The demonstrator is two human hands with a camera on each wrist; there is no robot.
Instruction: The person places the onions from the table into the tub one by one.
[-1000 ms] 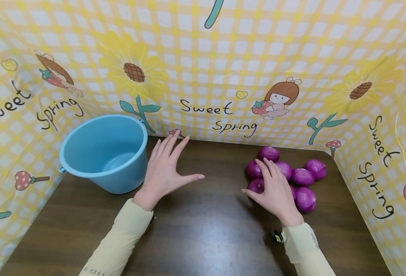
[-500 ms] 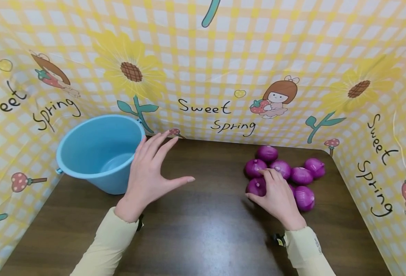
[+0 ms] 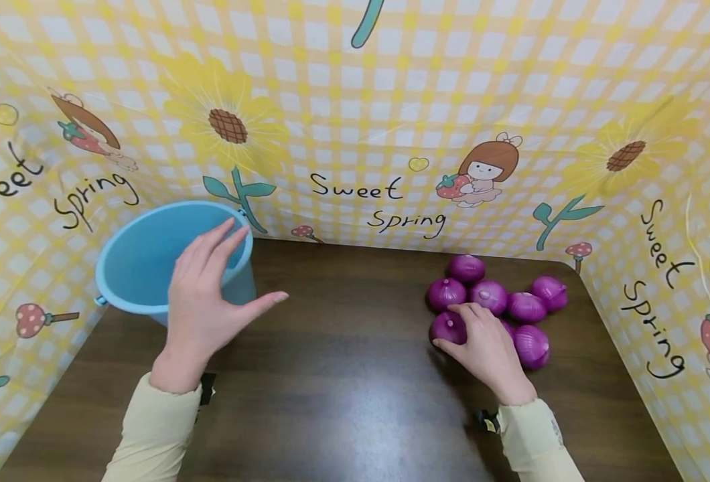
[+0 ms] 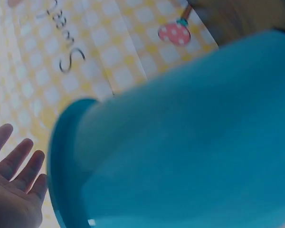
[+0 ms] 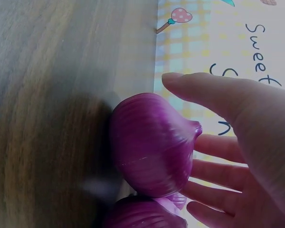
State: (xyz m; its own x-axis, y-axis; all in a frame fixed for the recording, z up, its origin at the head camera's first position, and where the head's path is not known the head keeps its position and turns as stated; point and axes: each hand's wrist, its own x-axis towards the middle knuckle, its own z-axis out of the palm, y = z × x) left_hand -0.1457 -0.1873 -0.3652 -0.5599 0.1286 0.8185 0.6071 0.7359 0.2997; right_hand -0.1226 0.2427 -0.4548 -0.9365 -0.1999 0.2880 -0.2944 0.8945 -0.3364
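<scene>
My left hand (image 3: pixel 201 301), thumb spread wide, hovers by the near right side of a blue bucket (image 3: pixel 242 284) and overlaps its rim in the head view. In the left wrist view its fingers (image 4: pixel 31 171) extend beside the rim of the bucket (image 4: pixel 180 142), holding nothing. At the right, my right hand (image 3: pixel 486 351) reaches around a red onion (image 3: pixel 447 327) at the front left of a group. The right wrist view shows the thumb (image 5: pixel 204 90) clear above this onion (image 5: pixel 149 142), the fingers (image 5: pixel 223 173) behind its stem end.
Several more red onions (image 3: pixel 489 297) lie close together behind and beside the right hand. They rest on a dark wooden table (image 3: pixel 343 375). A yellow checked cloth (image 3: pixel 355 120) walls in the back and both sides.
My left hand has moved left, from the bucket's right side to in front of it. My right hand has come down and closer around the front left onion.
</scene>
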